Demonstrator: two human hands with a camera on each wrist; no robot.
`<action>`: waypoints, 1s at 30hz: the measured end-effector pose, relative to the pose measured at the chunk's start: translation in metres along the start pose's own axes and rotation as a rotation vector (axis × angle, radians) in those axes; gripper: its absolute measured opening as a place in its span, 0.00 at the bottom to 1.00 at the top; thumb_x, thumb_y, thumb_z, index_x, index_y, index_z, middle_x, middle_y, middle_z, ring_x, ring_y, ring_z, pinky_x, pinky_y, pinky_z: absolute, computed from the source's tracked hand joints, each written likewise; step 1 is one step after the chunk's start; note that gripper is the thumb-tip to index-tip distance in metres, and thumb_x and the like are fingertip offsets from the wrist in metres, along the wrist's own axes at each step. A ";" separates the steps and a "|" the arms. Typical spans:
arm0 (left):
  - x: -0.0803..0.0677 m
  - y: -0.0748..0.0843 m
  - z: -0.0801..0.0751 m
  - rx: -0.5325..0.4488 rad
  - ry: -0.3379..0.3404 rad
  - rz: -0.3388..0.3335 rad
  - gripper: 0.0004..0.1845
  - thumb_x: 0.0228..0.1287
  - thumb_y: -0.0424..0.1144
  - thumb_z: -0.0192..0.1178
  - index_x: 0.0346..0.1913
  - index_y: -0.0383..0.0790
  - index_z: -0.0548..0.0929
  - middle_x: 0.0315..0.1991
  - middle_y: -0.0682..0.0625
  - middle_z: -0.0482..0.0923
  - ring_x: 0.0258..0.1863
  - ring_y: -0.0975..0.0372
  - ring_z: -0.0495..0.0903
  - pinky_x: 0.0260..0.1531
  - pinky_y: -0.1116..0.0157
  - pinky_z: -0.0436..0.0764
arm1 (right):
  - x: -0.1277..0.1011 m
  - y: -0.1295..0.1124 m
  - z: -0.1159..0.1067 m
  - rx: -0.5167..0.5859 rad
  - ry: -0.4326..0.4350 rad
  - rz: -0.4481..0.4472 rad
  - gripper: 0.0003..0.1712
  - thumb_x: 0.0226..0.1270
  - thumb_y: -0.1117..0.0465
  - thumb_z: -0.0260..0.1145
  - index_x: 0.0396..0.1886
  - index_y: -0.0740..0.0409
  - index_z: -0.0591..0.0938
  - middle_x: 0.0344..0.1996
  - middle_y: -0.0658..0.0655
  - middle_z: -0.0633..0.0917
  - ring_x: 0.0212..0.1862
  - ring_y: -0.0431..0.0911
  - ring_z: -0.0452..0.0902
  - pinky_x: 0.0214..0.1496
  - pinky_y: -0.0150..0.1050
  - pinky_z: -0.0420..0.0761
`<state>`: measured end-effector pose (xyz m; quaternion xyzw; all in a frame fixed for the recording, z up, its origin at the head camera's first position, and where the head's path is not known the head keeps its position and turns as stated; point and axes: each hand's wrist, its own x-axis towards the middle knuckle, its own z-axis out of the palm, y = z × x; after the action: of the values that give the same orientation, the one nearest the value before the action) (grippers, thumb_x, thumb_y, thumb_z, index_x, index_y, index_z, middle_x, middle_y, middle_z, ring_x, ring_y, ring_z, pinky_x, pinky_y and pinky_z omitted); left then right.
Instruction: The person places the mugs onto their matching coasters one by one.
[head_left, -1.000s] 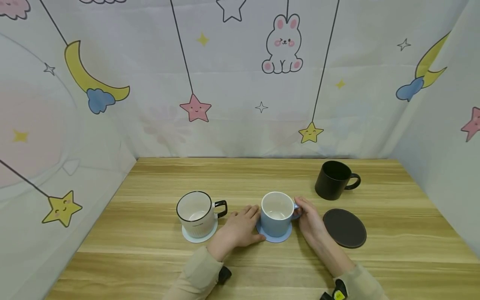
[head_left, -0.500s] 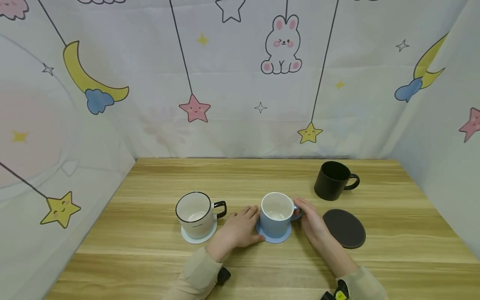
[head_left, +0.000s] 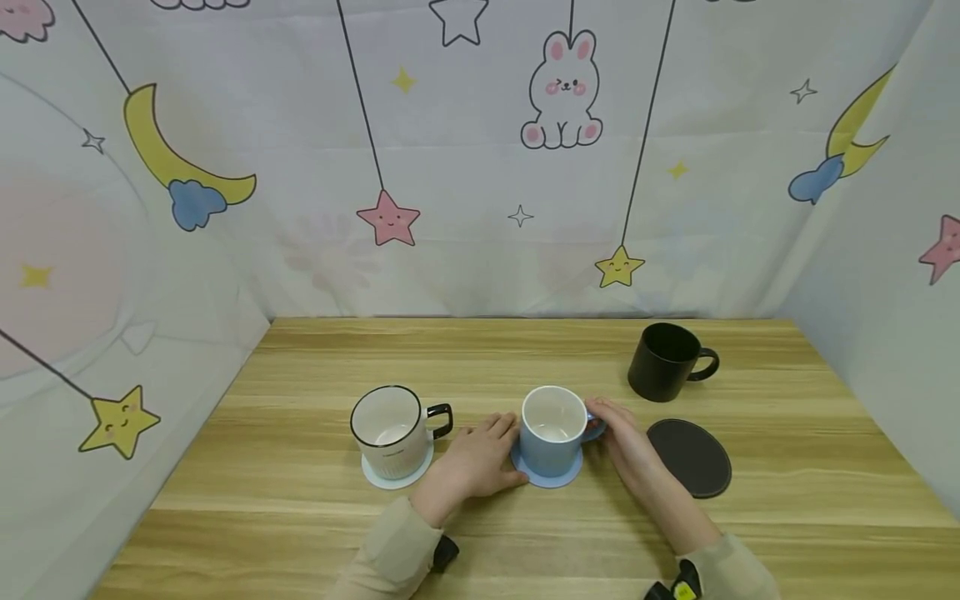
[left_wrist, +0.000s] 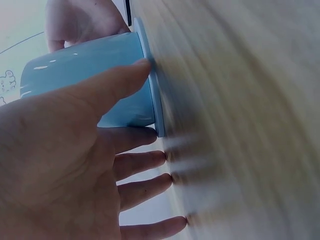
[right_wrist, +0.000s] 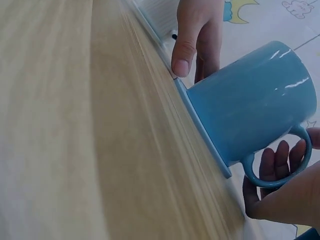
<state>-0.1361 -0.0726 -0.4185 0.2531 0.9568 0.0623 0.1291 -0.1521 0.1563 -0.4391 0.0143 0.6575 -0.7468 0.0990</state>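
Observation:
A light blue mug (head_left: 553,429) stands upright on a round blue coaster (head_left: 551,481) near the table's middle. My left hand (head_left: 480,457) lies flat on the wood just left of it, fingers straight; in the left wrist view its thumb touches the coaster (left_wrist: 151,75) rim below the mug (left_wrist: 85,70). My right hand (head_left: 621,440) is at the mug's right side. The right wrist view shows the handle (right_wrist: 280,172) between its thumb and fingers (right_wrist: 282,155), with the mug (right_wrist: 250,100) on its coaster (right_wrist: 200,125).
A white mug (head_left: 388,423) with a black rim and handle stands on a pale coaster (head_left: 397,481) to the left. A black mug (head_left: 667,361) stands at the back right, with a bare dark coaster (head_left: 688,458) in front of it. Printed cloth walls enclose the wooden table (head_left: 300,358).

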 end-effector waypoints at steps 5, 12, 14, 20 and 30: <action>0.000 0.001 -0.001 -0.014 0.006 -0.002 0.42 0.62 0.60 0.59 0.73 0.42 0.61 0.75 0.47 0.56 0.75 0.53 0.56 0.65 0.43 0.66 | -0.001 -0.004 -0.005 -0.039 -0.005 -0.021 0.13 0.74 0.56 0.53 0.28 0.45 0.78 0.30 0.41 0.76 0.44 0.37 0.69 0.57 0.34 0.64; -0.006 0.007 -0.004 0.016 0.065 -0.033 0.42 0.62 0.61 0.59 0.72 0.40 0.63 0.74 0.45 0.58 0.73 0.51 0.59 0.63 0.44 0.69 | -0.003 -0.013 -0.013 -0.178 0.024 -0.108 0.10 0.74 0.52 0.54 0.40 0.54 0.73 0.36 0.43 0.80 0.47 0.37 0.74 0.60 0.37 0.65; -0.008 0.010 -0.004 0.026 0.098 -0.050 0.42 0.61 0.61 0.59 0.71 0.40 0.64 0.73 0.43 0.60 0.72 0.49 0.62 0.61 0.44 0.71 | -0.004 -0.015 -0.014 -0.223 0.040 -0.137 0.12 0.74 0.53 0.55 0.43 0.58 0.73 0.36 0.44 0.81 0.46 0.37 0.75 0.59 0.33 0.67; -0.017 0.016 -0.002 0.043 0.196 -0.086 0.41 0.60 0.62 0.60 0.69 0.40 0.67 0.69 0.42 0.67 0.67 0.47 0.69 0.57 0.45 0.75 | -0.009 -0.019 -0.017 -0.294 0.056 -0.212 0.13 0.73 0.57 0.56 0.45 0.65 0.72 0.37 0.45 0.80 0.45 0.35 0.76 0.54 0.24 0.71; -0.031 0.028 -0.002 0.080 0.355 -0.075 0.36 0.60 0.60 0.61 0.64 0.37 0.73 0.54 0.44 0.79 0.53 0.52 0.80 0.45 0.53 0.81 | -0.021 -0.024 -0.030 -0.414 0.097 -0.237 0.17 0.73 0.56 0.58 0.48 0.67 0.73 0.38 0.43 0.80 0.45 0.30 0.75 0.53 0.24 0.70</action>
<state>-0.0981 -0.0642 -0.4049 0.2073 0.9750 0.0629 -0.0497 -0.1384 0.1910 -0.4166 -0.0477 0.7977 -0.6008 -0.0201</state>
